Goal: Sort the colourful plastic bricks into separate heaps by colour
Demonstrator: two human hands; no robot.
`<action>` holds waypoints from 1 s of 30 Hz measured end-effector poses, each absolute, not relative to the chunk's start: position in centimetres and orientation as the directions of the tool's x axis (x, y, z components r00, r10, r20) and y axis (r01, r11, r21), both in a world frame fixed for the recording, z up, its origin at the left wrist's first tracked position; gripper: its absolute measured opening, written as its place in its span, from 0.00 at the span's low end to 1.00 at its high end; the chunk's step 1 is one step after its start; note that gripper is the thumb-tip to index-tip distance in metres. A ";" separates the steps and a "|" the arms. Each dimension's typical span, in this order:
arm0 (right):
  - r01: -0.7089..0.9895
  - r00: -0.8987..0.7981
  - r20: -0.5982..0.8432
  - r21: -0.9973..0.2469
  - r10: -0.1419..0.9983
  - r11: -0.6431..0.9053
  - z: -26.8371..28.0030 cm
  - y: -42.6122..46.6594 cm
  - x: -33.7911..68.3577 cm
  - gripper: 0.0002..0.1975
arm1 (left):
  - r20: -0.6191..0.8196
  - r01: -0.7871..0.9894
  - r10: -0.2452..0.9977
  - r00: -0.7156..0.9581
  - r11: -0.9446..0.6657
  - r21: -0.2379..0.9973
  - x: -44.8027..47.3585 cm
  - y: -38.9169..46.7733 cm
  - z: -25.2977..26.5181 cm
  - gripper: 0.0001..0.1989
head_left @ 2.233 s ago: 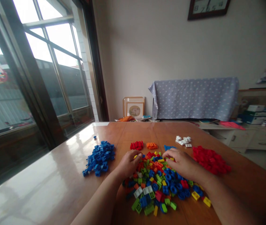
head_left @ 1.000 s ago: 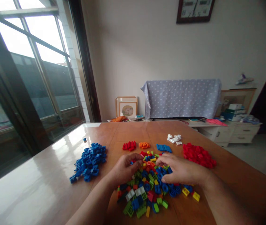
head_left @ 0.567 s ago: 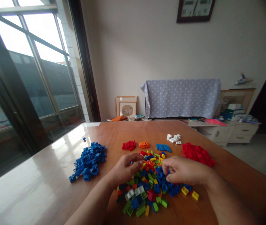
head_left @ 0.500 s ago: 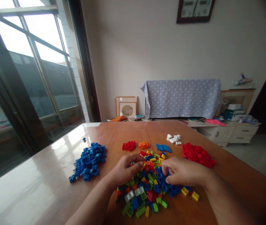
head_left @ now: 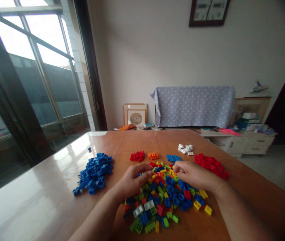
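Note:
A mixed heap of toy building bricks (head_left: 167, 194) in blue, green, yellow, red, orange and white lies on the table in front of me. My left hand (head_left: 136, 179) rests at the heap's left edge, fingers curled and thumb close to the index finger; whatever is between them is too small to tell. At the heap's far right side is my right hand (head_left: 195, 174), its fingers bent in over the bricks. The fingertips are partly hidden, so I cannot make out what they pinch.
Blue bricks (head_left: 94, 172) form a pile at left, red bricks (head_left: 211, 165) another at right. Beyond the heap lie small groups of red bricks (head_left: 137, 156), orange bricks (head_left: 153, 155), blue bricks (head_left: 173, 158) and white bricks (head_left: 185, 149). The wooden table (head_left: 122, 144) reaches toward a cloth-covered object (head_left: 195, 107).
My right hand has moved away from me, toward the far side of the heap, uncovering red, green and yellow bricks at the right. My left hand has barely shifted.

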State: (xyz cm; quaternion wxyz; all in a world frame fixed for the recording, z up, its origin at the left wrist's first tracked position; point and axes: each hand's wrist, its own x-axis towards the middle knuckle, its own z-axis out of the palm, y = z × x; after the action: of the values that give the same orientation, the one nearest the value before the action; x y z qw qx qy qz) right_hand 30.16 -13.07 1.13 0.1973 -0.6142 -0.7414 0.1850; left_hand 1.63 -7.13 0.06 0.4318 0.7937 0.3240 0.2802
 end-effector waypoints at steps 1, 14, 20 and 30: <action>0.838 -0.165 0.068 -0.517 0.984 0.176 1.0 -12.9 30.1 0.06 | 0.167 0.278 0.756 0.632 -0.423 0.862 1.6 -7.1 0.1 0.23; 0.838 -0.345 -0.044 -0.464 0.938 0.286 2.1 -14.5 26.8 0.23 | 0.221 0.286 0.714 0.664 -0.516 0.808 1.5 -7.0 -0.5 0.18; 0.812 -0.351 0.053 -0.481 0.935 0.331 1.0 -13.4 26.7 0.15 | 0.227 0.307 0.716 0.660 -0.533 0.788 1.4 -7.4 -0.2 0.17; 0.698 -0.268 0.131 -0.657 0.954 0.286 1.0 -12.6 26.1 0.09 | 0.259 0.296 0.696 0.669 -0.570 0.767 1.4 -7.4 0.1 0.16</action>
State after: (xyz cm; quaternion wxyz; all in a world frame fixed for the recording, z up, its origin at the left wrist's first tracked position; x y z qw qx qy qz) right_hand 26.10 -12.65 0.99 0.2623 -0.5450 -0.7578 0.2448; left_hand 1.42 -7.40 0.05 0.3579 0.8405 0.2950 0.2799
